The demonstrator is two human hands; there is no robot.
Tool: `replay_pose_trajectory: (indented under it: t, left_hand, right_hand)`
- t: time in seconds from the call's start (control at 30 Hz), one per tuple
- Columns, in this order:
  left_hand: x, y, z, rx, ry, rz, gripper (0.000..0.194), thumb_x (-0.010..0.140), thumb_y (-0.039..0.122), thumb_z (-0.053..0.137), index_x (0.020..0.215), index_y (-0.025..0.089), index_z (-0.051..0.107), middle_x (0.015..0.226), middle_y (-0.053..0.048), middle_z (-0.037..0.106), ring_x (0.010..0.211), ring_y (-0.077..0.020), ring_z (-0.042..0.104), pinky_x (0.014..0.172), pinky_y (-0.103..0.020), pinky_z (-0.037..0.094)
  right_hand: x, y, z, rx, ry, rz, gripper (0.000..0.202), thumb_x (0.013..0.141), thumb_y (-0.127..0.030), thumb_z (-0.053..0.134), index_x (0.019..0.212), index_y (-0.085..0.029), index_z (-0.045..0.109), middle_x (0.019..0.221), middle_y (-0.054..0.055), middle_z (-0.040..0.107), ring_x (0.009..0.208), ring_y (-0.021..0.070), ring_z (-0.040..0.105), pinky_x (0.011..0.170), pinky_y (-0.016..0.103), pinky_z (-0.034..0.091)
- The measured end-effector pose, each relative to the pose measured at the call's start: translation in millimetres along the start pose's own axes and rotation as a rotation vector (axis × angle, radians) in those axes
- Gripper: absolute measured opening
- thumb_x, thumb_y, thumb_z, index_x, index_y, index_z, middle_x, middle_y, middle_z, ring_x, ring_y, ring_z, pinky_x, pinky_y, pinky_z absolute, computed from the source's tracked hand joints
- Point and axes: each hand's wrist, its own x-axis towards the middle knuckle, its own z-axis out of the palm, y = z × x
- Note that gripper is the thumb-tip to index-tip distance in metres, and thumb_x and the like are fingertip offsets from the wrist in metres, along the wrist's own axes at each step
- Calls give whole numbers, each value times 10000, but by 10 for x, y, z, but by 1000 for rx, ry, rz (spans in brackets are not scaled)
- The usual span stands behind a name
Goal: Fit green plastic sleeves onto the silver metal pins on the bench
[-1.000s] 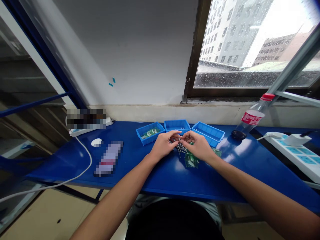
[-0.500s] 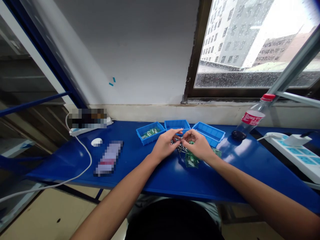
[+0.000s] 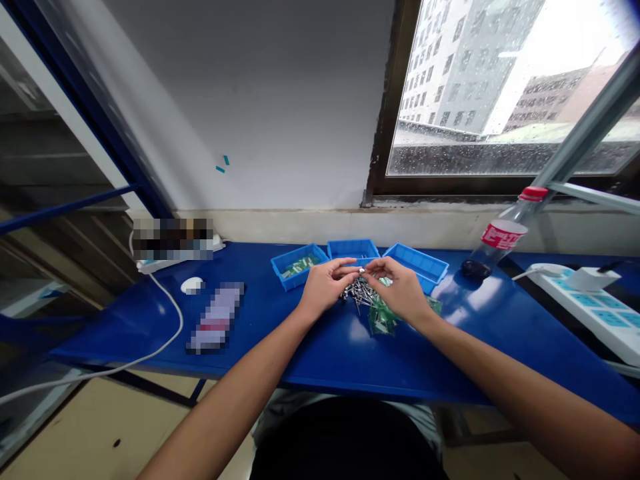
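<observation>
My left hand (image 3: pixel 324 285) and my right hand (image 3: pixel 396 285) meet above the table, fingertips pinched together. Between them shows a small whitish piece (image 3: pixel 362 270), too small to name, which both hands seem to hold. Just below lies a pile of thin silvery metal pins or screws (image 3: pixel 358 293), partly covered by the hands. Beside it, under my right hand, are green-and-clear pieces (image 3: pixel 383 321) that look like small plastic packets.
Behind the hands stand a left blue bin (image 3: pixel 286 283) with green-white pieces, a middle blue bin (image 3: pixel 350 247) and a right blue bin (image 3: pixel 425 267). A cola bottle (image 3: pixel 503 235) and power strip (image 3: pixel 595 310) are right; a phone-like blurred object (image 3: pixel 219 317), white mouse (image 3: pixel 193 286) and cable (image 3: pixel 175 307) left.
My fingertips have shifted slightly, so the whitish piece between them and more of the metal pile now show. The view has moved a little; the bins stay in place.
</observation>
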Motion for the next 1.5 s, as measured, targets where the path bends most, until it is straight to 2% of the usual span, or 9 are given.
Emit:
replay_pose_trajectory:
  t: [0.3,0.6,0.77,0.93,1.1,1.2,1.27,1.4,1.5]
  left_hand:
    - [50,-63,-25,-102,78,43,359,878,298,822,1191,154,723,1106,-130,824,1039,-265,801,992,-441,642]
    - [89,-61,-13,-70,75,102,378,868,264,826,1201,165,677,1028,-91,719,945,-180,715,813,-281,604]
    - [101,-92,-15,-124,75,73,373,880,244,811,1201,158,643,1070,-112,745,1011,-198,731,909,-333,611]
    - [77,-84,-22,-134,-9,-9,447,872,213,802,1278,157,624,1097,-127,793,962,-208,770,930,-381,623]
    - [61,-64,-20,-139,-85,-23,541,868,210,799,1367,150,597,1164,-150,792,964,-204,774,921,-370,631]
    - [74,-78,-17,-102,-45,6,536,866,227,808,1358,149,609,1242,-169,761,1006,-216,772,935,-373,632]
    - [79,-86,-17,-24,2,26,468,894,228,773,1334,160,629,1218,-153,768,1049,-231,768,939,-375,630]
    - [66,-73,-37,155,44,40,342,960,237,680,1298,185,658,1146,-114,792,1054,-236,768,915,-365,627]
    - [59,-51,-59,202,58,46,323,976,242,651,1293,185,663,1127,-106,798,1027,-238,771,895,-368,629]
  right_hand:
    - [-12,-21,28,98,-37,-30,203,967,-372,729,1112,-235,696,1105,87,795,983,267,770,925,463,631]
    - [-21,-24,27,-3,-18,-60,197,979,-366,710,1114,-222,695,1064,89,785,850,231,735,838,432,630]
    - [-3,-6,7,-27,-32,-87,210,984,-331,692,1164,-223,705,1066,89,783,854,233,737,828,428,636]
    - [5,42,-23,-110,-142,-209,245,1026,-271,620,1232,-276,753,1109,80,768,923,244,731,823,425,617]
    - [8,78,-26,-177,-130,-241,174,1008,-249,646,1141,-257,757,980,57,758,813,226,710,741,383,589]
    - [57,88,-103,-309,-131,-316,161,1029,-247,608,1125,-227,737,1007,82,757,890,246,706,802,395,580]
    - [114,121,-204,-497,-130,-403,219,1059,-247,540,1147,-200,735,1044,118,759,998,290,680,897,444,554]
    - [220,298,-442,-828,-39,-347,274,1053,-230,497,1148,-164,745,1038,161,752,980,329,629,883,481,513]
    - [236,461,-558,-959,-6,-267,278,1035,-233,506,1113,-164,763,992,174,760,951,351,616,804,479,491]
